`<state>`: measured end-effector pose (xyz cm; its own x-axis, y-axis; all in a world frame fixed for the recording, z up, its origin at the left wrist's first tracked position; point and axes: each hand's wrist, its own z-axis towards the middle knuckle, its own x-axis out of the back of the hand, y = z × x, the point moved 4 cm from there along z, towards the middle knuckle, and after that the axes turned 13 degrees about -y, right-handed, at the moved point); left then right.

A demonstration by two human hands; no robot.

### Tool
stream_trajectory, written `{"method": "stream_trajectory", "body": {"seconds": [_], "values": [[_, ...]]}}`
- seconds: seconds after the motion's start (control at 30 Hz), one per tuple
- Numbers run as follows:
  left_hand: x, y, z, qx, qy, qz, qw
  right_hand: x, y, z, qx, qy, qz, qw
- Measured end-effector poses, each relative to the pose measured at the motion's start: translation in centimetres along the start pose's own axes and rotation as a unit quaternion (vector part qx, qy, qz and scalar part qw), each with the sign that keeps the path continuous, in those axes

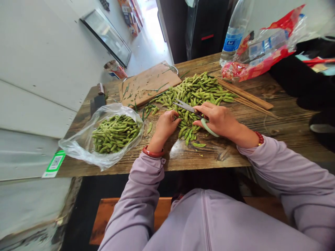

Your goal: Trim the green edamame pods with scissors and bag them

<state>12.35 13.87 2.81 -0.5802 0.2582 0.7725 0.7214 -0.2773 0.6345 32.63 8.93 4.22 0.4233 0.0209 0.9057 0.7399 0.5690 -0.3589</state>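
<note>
My right hand (222,120) is closed around the light-green handle of a pair of scissors (187,106). Their metal blades point left over a pile of green edamame pods (201,87), slightly parted. At the left front edge of that heap, my left hand (166,125) has its fingers curled together; whatever is between the fingertips is hidden. To its left stands an open clear plastic bag (119,164) with many edamame pods (116,134) inside. A single pod (149,128) lies between the bag and my left hand, and another (199,144) rests near the table's front.
Behind the pods is a wooden cutting board (149,83) with green scraps. Wooden skewers (248,96) lie on the right of the wooden table (225,157). A water bottle (231,42) and a red plastic package (264,52) stand at the back right. A cleaver (98,99) lies left.
</note>
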Motion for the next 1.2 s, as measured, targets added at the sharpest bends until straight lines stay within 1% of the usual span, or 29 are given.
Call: {"method": "stream_trajectory", "body": {"seconds": [0.07, 0.1, 0.17, 0.2, 0.3, 0.33, 0.37, 0.4, 0.43, 0.47, 0.5, 0.6, 0.67, 0.77, 0.9, 1.0, 1.07, 1.13, 1.17, 1.2], "values": [[0.2, -0.2, -0.1, 0.003, 0.001, -0.034, 0.999, 0.0, 0.1, 0.0, -0.002, -0.003, -0.001, 1.000], [0.4, -0.4, -0.2, 0.003, 0.003, -0.069, 0.998, -0.1, 0.1, 0.0, -0.003, -0.003, -0.002, 1.000], [0.9, -0.9, -0.4, 0.010, 0.016, -0.179, 0.984, 0.0, 0.1, 0.0, -0.003, 0.000, -0.006, 1.000], [1.1, -1.2, -0.5, 0.018, 0.024, -0.245, 0.969, 0.0, 0.1, -0.1, -0.003, 0.003, -0.008, 1.000], [1.6, -1.7, -0.8, 0.039, 0.031, -0.415, 0.908, 0.1, -0.1, -0.2, 0.000, 0.005, -0.011, 1.000], [1.7, -1.8, -0.9, 0.040, 0.026, -0.451, 0.891, 0.1, -0.1, -0.2, 0.001, 0.002, -0.011, 1.000], [1.7, -1.7, -1.0, 0.036, 0.019, -0.472, 0.880, 0.1, -0.1, -0.2, 0.003, -0.002, -0.010, 1.000], [1.8, -1.6, -1.1, 0.029, 0.013, -0.482, 0.876, 0.1, -0.2, -0.2, 0.004, -0.005, -0.009, 1.000], [1.9, -1.6, -1.2, 0.022, 0.004, -0.478, 0.878, 0.1, -0.2, -0.2, 0.006, -0.007, -0.008, 1.000], [1.9, -1.5, -1.3, 0.018, -0.006, -0.463, 0.886, 0.1, -0.2, -0.3, 0.007, -0.008, -0.007, 1.000], [2.0, -1.5, -1.4, 0.016, -0.017, -0.434, 0.901, 0.0, -0.2, -0.3, 0.008, -0.008, -0.005, 1.000], [2.3, -1.6, -1.7, -0.004, -0.045, -0.287, 0.957, 0.0, -0.2, -0.2, 0.010, -0.010, 0.001, 1.000], [2.5, -1.6, -1.8, -0.024, -0.055, -0.182, 0.981, -0.1, -0.2, -0.2, 0.012, -0.009, 0.001, 1.000], [2.1, -1.9, -1.8, -0.020, -0.089, -0.074, 0.993, -0.2, -0.2, -0.2, 0.010, -0.007, -0.007, 1.000], [1.1, -1.6, -1.8, -0.002, -0.126, -0.002, 0.992, -0.3, 0.0, -0.2, 0.009, -0.009, -0.011, 1.000], [0.7, -0.9, -1.8, -0.011, -0.132, 0.009, 0.991, -0.4, 0.0, -0.2, 0.011, -0.012, -0.007, 1.000], [0.9, -0.5, -1.8, -0.020, -0.114, -0.017, 0.993, -0.3, 0.0, -0.2, 0.009, -0.013, -0.006, 1.000], [1.5, -0.5, -1.9, -0.023, -0.071, -0.100, 0.992, -0.3, 0.0, -0.2, 0.008, -0.013, -0.006, 1.000], [2.0, -0.6, -1.9, -0.019, -0.047, -0.169, 0.984, -0.3, 0.0, -0.2, 0.009, -0.012, -0.006, 1.000], [2.4, -0.8, -2.0, -0.012, -0.030, -0.253, 0.967, -0.3, 0.0, -0.2, 0.011, -0.011, -0.005, 1.000]]}}
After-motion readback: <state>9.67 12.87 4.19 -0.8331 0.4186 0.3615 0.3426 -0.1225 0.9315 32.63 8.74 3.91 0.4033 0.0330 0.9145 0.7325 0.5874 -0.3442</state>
